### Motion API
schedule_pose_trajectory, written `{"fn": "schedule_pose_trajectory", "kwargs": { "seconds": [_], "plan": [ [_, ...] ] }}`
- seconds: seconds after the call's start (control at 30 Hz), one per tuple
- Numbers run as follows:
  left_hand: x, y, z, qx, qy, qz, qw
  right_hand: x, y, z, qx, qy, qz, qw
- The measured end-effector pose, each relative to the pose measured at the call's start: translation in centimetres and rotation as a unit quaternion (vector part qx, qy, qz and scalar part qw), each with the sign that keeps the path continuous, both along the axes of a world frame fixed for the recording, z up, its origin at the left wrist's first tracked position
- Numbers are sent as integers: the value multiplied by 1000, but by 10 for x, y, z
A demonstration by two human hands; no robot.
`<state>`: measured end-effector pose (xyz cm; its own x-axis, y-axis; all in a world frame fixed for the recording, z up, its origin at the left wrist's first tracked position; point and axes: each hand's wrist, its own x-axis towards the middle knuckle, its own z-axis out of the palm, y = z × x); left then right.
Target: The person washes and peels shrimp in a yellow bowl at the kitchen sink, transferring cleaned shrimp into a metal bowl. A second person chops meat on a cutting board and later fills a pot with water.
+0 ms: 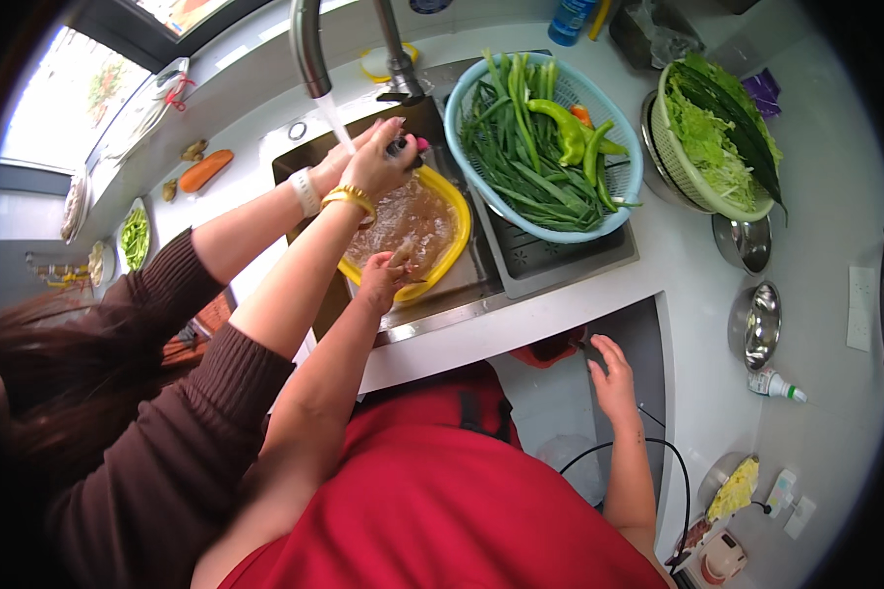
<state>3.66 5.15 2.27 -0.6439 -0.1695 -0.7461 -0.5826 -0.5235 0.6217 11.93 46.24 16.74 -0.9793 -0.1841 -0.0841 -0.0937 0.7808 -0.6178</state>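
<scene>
My left hand [381,283] is at the near rim of a yellow basin [459,214] in the sink, its fingers closed on a small brownish thing [400,257] whose kind I cannot make out. Bubbling, brownish water [417,221] fills the basin. My right hand [612,378] hangs in front of the counter edge, holding nothing, with its fingers stretched out. Nearest to it is a red container [550,350] under the counter. Another person's two hands [383,152] are together under the running tap [310,59], with something dark and pink by the fingers.
A light-blue basket [452,128] of green onions and green peppers sits over the sink's right side. Farther right are a green basket [666,147] of leafy vegetables and steel bowls [756,319]. The other person's brown sleeves [167,432] cross from the left. A carrot [206,171] lies left of the sink.
</scene>
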Motion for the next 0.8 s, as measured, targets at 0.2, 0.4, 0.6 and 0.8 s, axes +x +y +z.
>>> {"fn": "schedule_pose_trajectory", "kwargs": {
  "seconds": [0.2, 0.4, 0.6, 0.8],
  "plan": [
    [7, -3, 17, 60, 45, 23, 997, -42, -78, 28, -211, 8, 57, 976],
    [1, 9, 61, 70, 93, -1, 993, -105, -192, -6, -305, 4, 183, 935],
    [2, 7, 55, 73, 107, 37, 991, -140, -253, -77, -294, -144, 120, 937],
    [-2, 17, 51, 147, 87, 133, 976, -140, -266, -101, -373, -230, 73, 896]
  ]
}}
